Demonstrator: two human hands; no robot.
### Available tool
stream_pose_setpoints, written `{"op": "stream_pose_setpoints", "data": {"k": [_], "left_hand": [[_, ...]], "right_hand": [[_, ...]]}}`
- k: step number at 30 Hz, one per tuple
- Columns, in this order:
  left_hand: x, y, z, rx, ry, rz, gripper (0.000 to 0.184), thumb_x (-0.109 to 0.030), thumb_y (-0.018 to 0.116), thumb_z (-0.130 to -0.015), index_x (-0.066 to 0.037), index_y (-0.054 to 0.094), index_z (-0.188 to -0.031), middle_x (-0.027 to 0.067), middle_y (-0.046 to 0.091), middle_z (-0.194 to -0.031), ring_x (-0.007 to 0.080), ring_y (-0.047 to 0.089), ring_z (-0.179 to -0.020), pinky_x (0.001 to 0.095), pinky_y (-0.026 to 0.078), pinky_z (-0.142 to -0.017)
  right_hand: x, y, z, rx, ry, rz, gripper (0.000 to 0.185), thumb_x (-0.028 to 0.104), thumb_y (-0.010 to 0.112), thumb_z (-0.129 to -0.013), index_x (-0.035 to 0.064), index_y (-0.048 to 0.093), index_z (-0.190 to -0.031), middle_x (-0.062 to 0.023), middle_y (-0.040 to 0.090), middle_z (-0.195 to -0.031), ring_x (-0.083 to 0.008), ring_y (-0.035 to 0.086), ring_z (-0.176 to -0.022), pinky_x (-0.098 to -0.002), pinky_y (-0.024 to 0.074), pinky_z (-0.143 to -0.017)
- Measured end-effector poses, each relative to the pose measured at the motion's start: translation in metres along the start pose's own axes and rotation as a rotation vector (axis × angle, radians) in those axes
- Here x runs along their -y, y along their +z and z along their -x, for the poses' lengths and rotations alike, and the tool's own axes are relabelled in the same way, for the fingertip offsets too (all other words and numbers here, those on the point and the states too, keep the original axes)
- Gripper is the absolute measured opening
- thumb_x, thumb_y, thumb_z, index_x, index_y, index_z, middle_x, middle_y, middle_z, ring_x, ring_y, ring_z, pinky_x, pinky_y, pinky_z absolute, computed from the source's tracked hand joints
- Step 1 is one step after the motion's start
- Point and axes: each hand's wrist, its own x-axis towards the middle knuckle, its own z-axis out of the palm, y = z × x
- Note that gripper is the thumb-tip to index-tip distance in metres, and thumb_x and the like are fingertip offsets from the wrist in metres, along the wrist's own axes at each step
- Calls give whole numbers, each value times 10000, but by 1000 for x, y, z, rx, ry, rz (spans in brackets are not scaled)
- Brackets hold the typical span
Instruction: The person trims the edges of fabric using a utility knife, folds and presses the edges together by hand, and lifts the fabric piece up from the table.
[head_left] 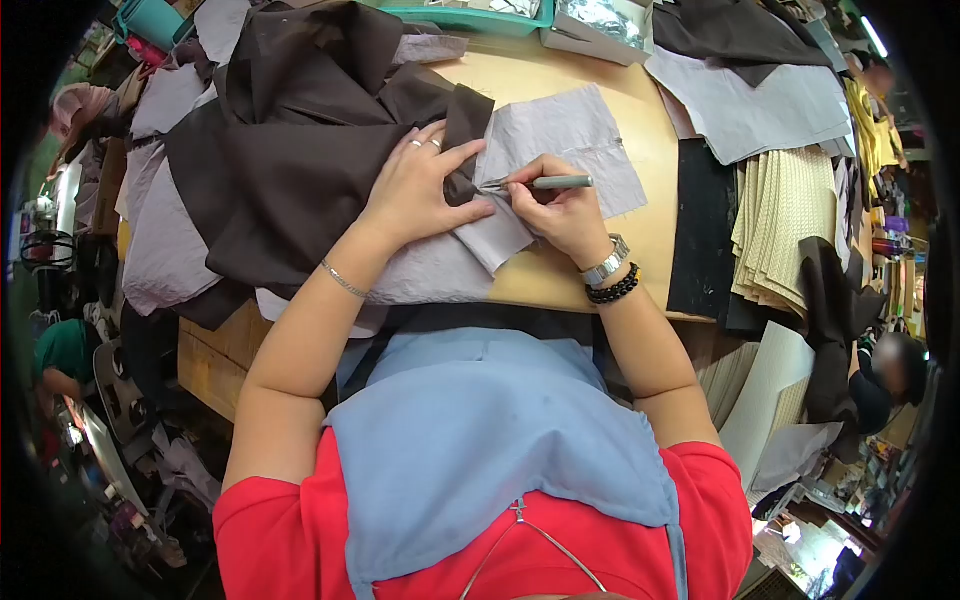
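Note:
My left hand (425,190) lies spread on the dark brown fabric (300,190), fingers apart, pressing near its right edge. In my right hand (560,208) is a slim grey pen-like tool (562,182); its thin metal tip points left and meets the cloth just beside my left thumb and forefinger. Whether the tip touches the dark edge or the pale cloth I cannot tell. Pale grey-lilac fabric (565,135), creased with frayed edges, spreads under and beside both hands. More of it shows below the dark fabric, toward my body.
The yellowish wooden tabletop (650,170) curves at its right side. At the back stand a teal tray (500,18) and a white box (600,30) of small items. Stacked cream sheets (785,225) and grey cloth (750,105) lie right. Other people are at both sides.

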Motion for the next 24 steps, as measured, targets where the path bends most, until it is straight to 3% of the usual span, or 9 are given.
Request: {"op": "stream_pose_setpoints", "data": {"k": [9,16,24], "left_hand": [[0,2,0,18,-2,-66,814,-544,812,-706,-94,601,-1350,222,574,-1352,357,437,-1376,496,305,-1170],[-2,0,-2,72,-34,-72,926,-566,809,-700,-5,553,-1390,139,491,-1499,333,383,-1434,511,271,-1178],[-2,0,-2,86,-62,-109,1043,-649,792,-658,21,515,-1408,141,440,-1534,324,344,-1454,523,247,-1196]], "right_hand": [[0,-3,-3,25,4,49,85,74,708,-887,-7,715,-910,-47,722,-795,-51,629,-695,-219,503,-603],[-7,-10,-7,80,71,-253,124,90,717,-915,-22,707,-967,-86,735,-898,-115,692,-819,-241,560,-722],[-6,-15,-7,23,145,-583,100,108,690,-943,35,659,-1004,-108,720,-972,-176,703,-913,-309,578,-808]]}}
